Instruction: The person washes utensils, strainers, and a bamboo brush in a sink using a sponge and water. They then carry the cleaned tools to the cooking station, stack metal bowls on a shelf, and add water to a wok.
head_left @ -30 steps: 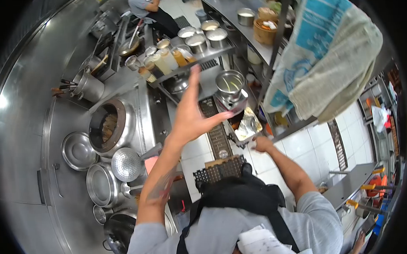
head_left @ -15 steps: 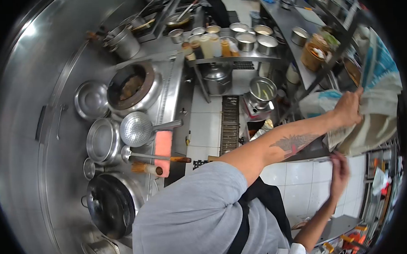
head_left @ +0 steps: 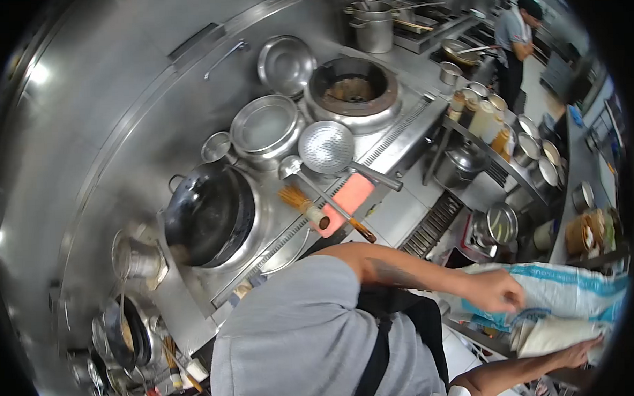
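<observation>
A white sack or cloth with blue printed bands [head_left: 575, 280] lies at the right side. My left hand [head_left: 498, 291], its forearm tattooed, is over the near edge of this sack with fingers curled; whether anything is between them is hidden. Below it is a folded cream cloth [head_left: 552, 336], which may be part of the same sack. My right hand [head_left: 581, 354] is at the lower edge of the cream cloth, fingers closed on it near the right border of the view.
Along the steel range stand a black wok [head_left: 209, 216], a round burner [head_left: 352, 95], a perforated skimmer [head_left: 326, 147], a ladle [head_left: 324, 194], a bamboo brush [head_left: 303, 205] and a pink cloth [head_left: 348, 200]. Sauce bottles [head_left: 482, 119] stand beyond. A co-worker [head_left: 517, 44] is at the far stove.
My view has turned, bringing the wok station further into sight. My left hand no longer holds the sack up; the sack now lies lower and flatter. My right hand has reached its edge.
</observation>
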A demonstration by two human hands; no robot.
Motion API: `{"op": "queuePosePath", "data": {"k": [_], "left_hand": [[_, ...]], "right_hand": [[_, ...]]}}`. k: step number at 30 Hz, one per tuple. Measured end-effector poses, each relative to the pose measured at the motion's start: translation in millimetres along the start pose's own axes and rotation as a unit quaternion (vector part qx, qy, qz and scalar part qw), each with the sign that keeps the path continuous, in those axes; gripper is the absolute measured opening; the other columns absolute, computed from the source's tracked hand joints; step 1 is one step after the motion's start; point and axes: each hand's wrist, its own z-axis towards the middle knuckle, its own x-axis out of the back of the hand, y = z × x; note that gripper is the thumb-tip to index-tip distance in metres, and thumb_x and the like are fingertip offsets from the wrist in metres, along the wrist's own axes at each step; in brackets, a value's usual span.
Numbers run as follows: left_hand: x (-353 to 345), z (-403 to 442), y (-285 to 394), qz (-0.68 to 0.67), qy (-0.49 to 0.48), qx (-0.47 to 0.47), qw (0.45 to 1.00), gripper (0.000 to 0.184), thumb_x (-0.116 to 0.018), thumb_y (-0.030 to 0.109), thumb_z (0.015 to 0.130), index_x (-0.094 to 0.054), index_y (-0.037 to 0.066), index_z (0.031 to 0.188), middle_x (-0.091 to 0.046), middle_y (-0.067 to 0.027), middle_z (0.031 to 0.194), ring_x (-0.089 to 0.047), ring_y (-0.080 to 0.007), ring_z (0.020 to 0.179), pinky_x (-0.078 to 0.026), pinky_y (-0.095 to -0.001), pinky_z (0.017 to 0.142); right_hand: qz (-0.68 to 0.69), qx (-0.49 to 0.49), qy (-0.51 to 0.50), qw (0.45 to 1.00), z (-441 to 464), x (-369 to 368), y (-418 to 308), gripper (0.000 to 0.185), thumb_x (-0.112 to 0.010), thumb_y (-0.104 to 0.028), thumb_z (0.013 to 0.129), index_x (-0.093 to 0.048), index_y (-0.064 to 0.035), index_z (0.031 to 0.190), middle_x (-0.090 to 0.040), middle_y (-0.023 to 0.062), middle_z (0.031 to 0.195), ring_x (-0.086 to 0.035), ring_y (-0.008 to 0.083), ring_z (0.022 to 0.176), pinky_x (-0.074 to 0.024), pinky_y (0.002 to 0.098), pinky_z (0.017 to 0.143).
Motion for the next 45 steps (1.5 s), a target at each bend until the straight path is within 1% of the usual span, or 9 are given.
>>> {"op": "queuePosePath", "data": {"k": [7, 20, 25, 27, 29, 32, 37, 39, 45], "left_hand": [[153, -230, -14, 0.152, 0.353, 0.322, 0.865, 0.02, -0.067, 0.016, 0.093, -0.067, 0.0, 0.106, -0.071, -0.0052, 0.094, -0.065, -0.0092, 0.083, -0.054, -0.0265, 0.074], [483, -375, 146, 0.472, 0.617, 0.127, 0.617, 0.014, -0.071, 0.018, 0.089, -0.073, 0.005, 0.093, -0.07, -0.0021, 0.082, -0.06, -0.0083, 0.065, -0.048, -0.0272, 0.063], [576, -398, 196, 0.056, 0.794, 0.054, 0.602, 0.088, -0.069, 0.016, 0.089, -0.01, 0.015, 0.154, -0.047, -0.021, 0.139, -0.063, -0.0302, 0.101, -0.057, -0.0449, 0.072], [613, -423, 188, -0.115, 0.896, 0.017, 0.428, 0.098, -0.072, 0.018, 0.087, -0.001, 0.016, 0.154, -0.02, -0.0191, 0.155, -0.039, -0.0433, 0.132, -0.05, -0.064, 0.086], [660, -474, 160, -0.168, 0.867, 0.005, 0.469, 0.104, -0.073, 0.02, 0.086, 0.006, 0.02, 0.154, -0.013, -0.0196, 0.158, -0.02, -0.0469, 0.141, -0.045, -0.0727, 0.089], [681, -501, 153, 0.086, 0.879, 0.166, 0.44, 0.091, -0.063, 0.051, 0.091, -0.012, 0.012, 0.156, -0.017, -0.0242, 0.156, -0.042, -0.0412, 0.13, -0.052, -0.0622, 0.086], [751, -549, 223, -0.1, 0.782, 0.013, 0.615, 0.108, -0.016, 0.086, 0.084, -0.033, 0.001, 0.148, -0.025, -0.021, 0.154, -0.06, -0.0303, 0.077, -0.05, -0.0489, 0.067], [734, -489, 244, 0.032, 0.877, 0.073, 0.473, 0.108, -0.016, 0.086, 0.084, -0.039, 0.001, 0.146, -0.026, -0.0207, 0.155, -0.059, -0.0333, 0.102, -0.048, -0.0549, 0.082], [772, -502, 252, 0.121, 0.804, 0.138, 0.565, 0.108, -0.016, 0.087, 0.083, -0.031, 0.005, 0.152, -0.011, -0.0146, 0.163, -0.008, -0.0362, 0.149, -0.008, -0.0643, 0.113]], "right_hand": [[-0.083, -0.096, -0.408, 0.904, -168, -169, 153, 0.061, -0.059, -0.052, 0.091, -0.058, -0.0033, 0.128, -0.058, 0.0133, 0.127, -0.061, 0.025, 0.106, -0.0467, 0.0378, 0.089], [-0.063, -0.165, -0.614, 0.769, -299, -201, 62, 0.053, -0.062, -0.048, 0.088, -0.06, -0.0076, 0.123, -0.061, 0.0091, 0.116, -0.062, 0.0233, 0.099, -0.0487, 0.0392, 0.082], [-0.094, -0.235, -0.573, 0.78, -297, -169, 47, 0.05, -0.063, -0.046, 0.087, -0.061, -0.0092, 0.121, -0.062, 0.0075, 0.113, -0.062, 0.0227, 0.097, -0.0495, 0.0398, 0.079], [-0.11, -0.262, -0.558, 0.78, -300, -146, 44, 0.049, -0.063, -0.046, 0.087, -0.061, -0.0099, 0.12, -0.062, 0.0068, 0.111, -0.062, 0.0224, 0.096, -0.0498, 0.04, 0.078], [-0.116, -0.291, -0.543, 0.779, -306, -126, 48, 0.048, -0.064, -0.045, 0.087, -0.061, -0.0105, 0.119, -0.062, 0.0062, 0.109, -0.062, 0.0222, 0.095, -0.0502, 0.0402, 0.077], [-0.128, -0.327, -0.525, 0.775, -315, -94, 59, 0.046, -0.065, -0.044, 0.086, -0.062, -0.0115, 0.118, -0.063, 0.0052, 0.107, -0.062, 0.0218, 0.094, -0.0506, 0.0405, 0.075], [-0.113, -0.347, -0.515, 0.776, -332, -71, 73, 0.043, -0.066, -0.043, 0.085, -0.062, -0.0131, 0.116, -0.064, 0.0036, 0.103, -0.063, 0.0211, 0.091, -0.0514, 0.0411, 0.072], [0.006, -0.348, -0.524, 0.777, -338, -63, 64, 0.049, -0.066, -0.036, 0.091, -0.056, -0.012, 0.133, -0.064, 0.0103, 0.12, -0.065, 0.0249, 0.106, -0.055, 0.0403, 0.082], [-0.137, -0.365, -0.53, 0.753, -337, -117, 35, 0.033, -0.055, -0.029, 0.093, -0.056, -0.0147, 0.123, -0.065, 0.0076, 0.102, -0.066, 0.0267, 0.088, -0.0532, 0.0474, 0.069]]}}
